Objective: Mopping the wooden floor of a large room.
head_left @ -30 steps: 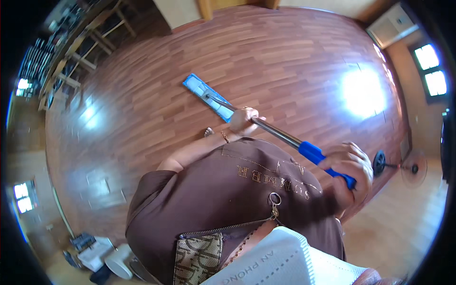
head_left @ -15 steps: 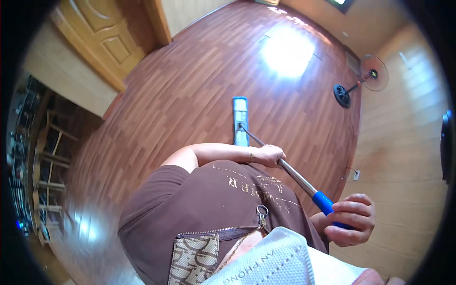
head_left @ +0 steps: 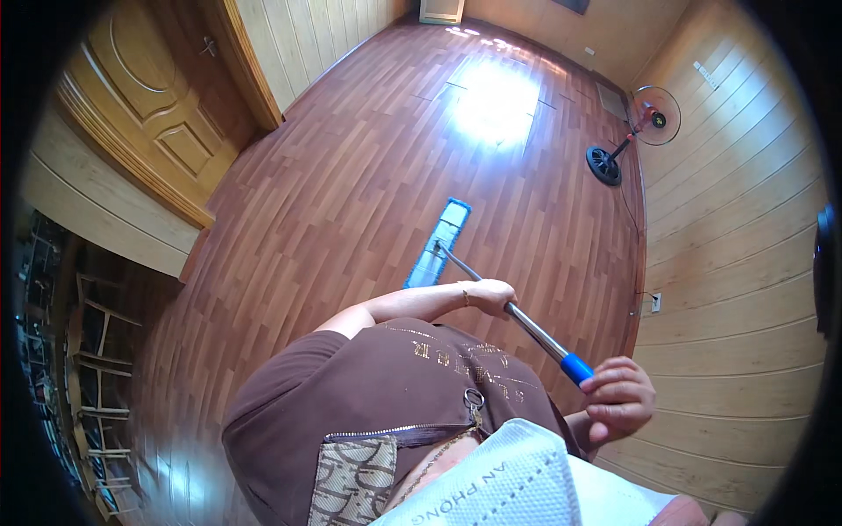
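A flat mop's head (head_left: 449,224), pale with a blue fringe, lies on the wooden floor ahead of me, slanting with its far end to the right. From its middle joint the metal mop handle (head_left: 537,333) rises toward me at the right. My left hand (head_left: 491,296), its arm reaching across my front, is closed round the metal shaft. Higher up, my right hand (head_left: 620,396) wraps the top end by the blue grip (head_left: 575,368); its fingers hide the handle's tip.
A standing fan (head_left: 603,165) is by the right wall, its cord trailing along the floor edge. At the left are a wooden door (head_left: 162,105) and a dark rack or shelving (head_left: 105,368). Bright light reflects off the floor (head_left: 333,158) farther ahead. A wall socket (head_left: 655,302) sits low at right.
The mop head has swivelled from nearly straight to slanted, its near end swinging left. Both hands appear a little farther left with the handle. The whole view has shifted slightly.
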The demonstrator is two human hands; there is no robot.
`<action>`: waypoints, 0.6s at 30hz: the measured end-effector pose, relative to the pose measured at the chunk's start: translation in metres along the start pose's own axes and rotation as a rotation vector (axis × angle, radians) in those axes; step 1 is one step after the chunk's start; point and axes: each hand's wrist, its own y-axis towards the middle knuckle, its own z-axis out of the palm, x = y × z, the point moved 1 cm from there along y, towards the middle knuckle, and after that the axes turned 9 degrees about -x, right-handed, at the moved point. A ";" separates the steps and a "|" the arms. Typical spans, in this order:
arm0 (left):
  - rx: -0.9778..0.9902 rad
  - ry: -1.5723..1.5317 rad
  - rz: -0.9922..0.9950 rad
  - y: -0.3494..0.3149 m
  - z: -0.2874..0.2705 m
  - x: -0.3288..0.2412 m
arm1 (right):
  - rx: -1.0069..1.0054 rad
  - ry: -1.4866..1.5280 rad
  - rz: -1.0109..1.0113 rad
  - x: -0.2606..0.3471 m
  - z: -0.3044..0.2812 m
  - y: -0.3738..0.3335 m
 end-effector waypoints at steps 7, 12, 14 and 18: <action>-0.159 0.067 -0.236 -0.065 -0.060 0.071 | -0.041 0.187 0.122 -0.052 0.067 0.041; -0.431 0.114 -0.365 -0.153 -0.088 0.120 | -0.008 0.327 0.123 -0.097 0.123 0.071; -0.500 0.102 -0.422 -0.180 -0.096 0.125 | -0.012 0.331 0.171 -0.093 0.141 0.087; -0.676 0.210 -0.581 -0.261 -0.087 0.138 | 0.071 0.473 0.158 -0.113 0.191 0.102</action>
